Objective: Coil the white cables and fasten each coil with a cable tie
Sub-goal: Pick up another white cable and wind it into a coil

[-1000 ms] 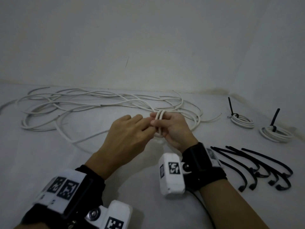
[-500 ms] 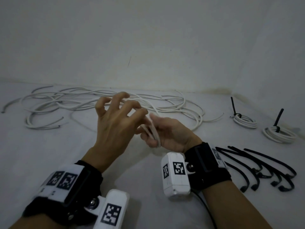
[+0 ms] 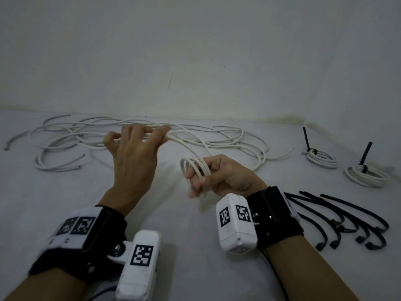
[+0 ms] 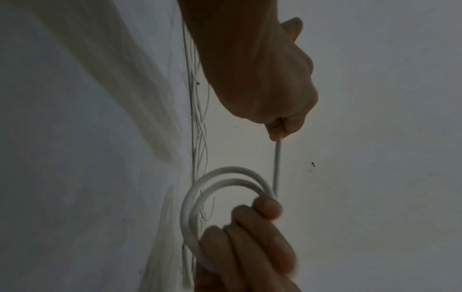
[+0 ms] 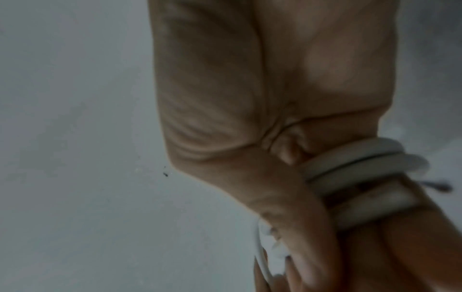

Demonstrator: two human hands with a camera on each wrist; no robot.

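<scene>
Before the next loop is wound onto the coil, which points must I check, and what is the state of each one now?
1. Right hand holds the coil firmly: ok, fingers curl round the loops.
2. Left hand has a grip on the free cable: ok, pinched at the fingertips.
3. Free cable runs to the coil without a knot: ok on the visible stretch.
4. The rest of that cable lies free of the loose cables: cannot tell.
5. Cable ties lie near the right hand: ok.
6. Finished coils lie apart from the work: ok.
</scene>
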